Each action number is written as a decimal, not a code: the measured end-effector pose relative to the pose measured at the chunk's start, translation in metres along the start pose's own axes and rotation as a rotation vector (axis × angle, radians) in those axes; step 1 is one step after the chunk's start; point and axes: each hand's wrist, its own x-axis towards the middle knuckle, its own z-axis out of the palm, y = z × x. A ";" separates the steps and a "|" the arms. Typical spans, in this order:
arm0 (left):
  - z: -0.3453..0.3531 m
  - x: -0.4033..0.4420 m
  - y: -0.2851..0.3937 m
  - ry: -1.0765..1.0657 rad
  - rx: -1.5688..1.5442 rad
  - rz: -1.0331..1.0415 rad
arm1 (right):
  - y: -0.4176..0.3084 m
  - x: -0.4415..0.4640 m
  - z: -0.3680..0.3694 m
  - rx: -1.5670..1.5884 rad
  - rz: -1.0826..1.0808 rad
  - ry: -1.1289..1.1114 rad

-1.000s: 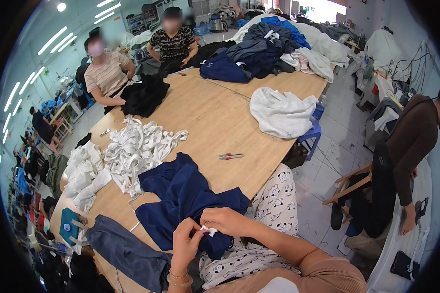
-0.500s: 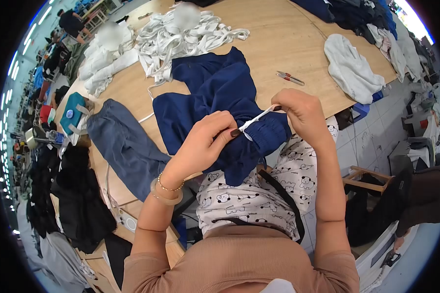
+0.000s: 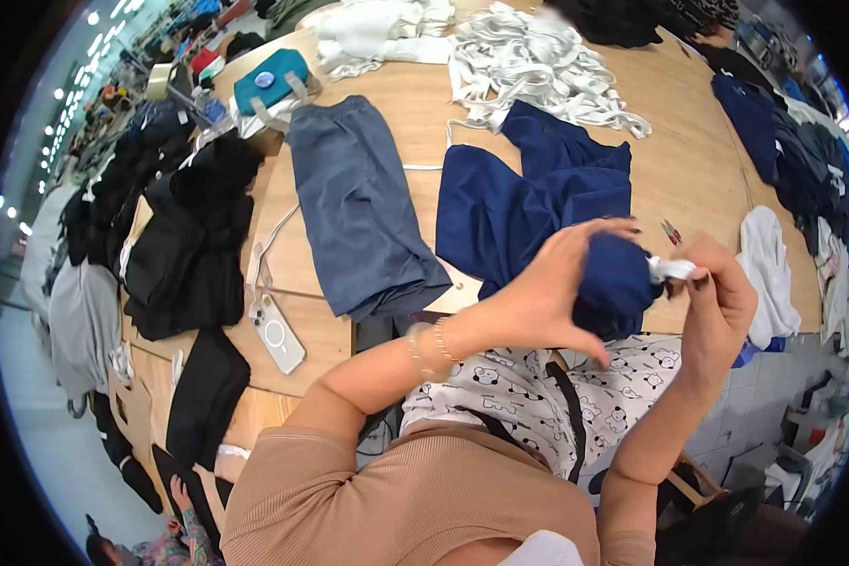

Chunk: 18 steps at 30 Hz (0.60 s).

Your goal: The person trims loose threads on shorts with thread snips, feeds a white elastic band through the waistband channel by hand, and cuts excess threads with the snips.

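Note:
Navy shorts lie spread over the table edge, their waistband end bunched up near my lap. My left hand is spread beside this bunched navy cloth, thumb wide apart below and fingers stretched above, somewhat blurred. With thumb and fingers pinched, my right hand holds a white drawstring that comes out of the bunched end. To the left lies a flat pair of grey-blue shorts.
White cords are heaped at the back. Thread snips lie behind my right hand. A phone, a teal pouch and black garments are at left. White cloth hangs over the right edge. Another person's hand shows lower left.
My view has turned left. My left hand has let go of the white drawstring and spread beside the bunched waistband. My right hand still pinches the drawstring.

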 end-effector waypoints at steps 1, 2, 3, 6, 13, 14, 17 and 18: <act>0.009 0.002 0.001 -0.002 0.054 -0.018 | -0.001 0.010 0.010 -0.011 -0.042 -0.012; 0.016 0.006 -0.002 0.120 0.073 -0.007 | 0.000 0.020 0.016 -0.028 -0.082 -0.019; 0.017 0.009 -0.007 0.206 -0.098 -0.031 | 0.007 0.026 0.009 -0.020 -0.093 -0.050; -0.020 0.051 0.014 0.170 -0.282 0.102 | 0.010 0.046 0.025 0.364 -0.100 0.073; -0.154 0.093 0.108 0.512 -0.230 0.151 | 0.026 0.027 0.101 0.002 0.424 -0.436; -0.182 0.088 0.104 0.543 -0.229 0.117 | 0.037 0.028 0.115 -0.025 0.267 -0.488; -0.276 0.064 0.061 0.641 -0.243 -0.090 | 0.062 0.020 0.162 0.083 0.362 -0.379; -0.312 0.056 0.031 0.640 -0.291 -0.178 | 0.084 0.013 0.178 0.035 0.446 -0.337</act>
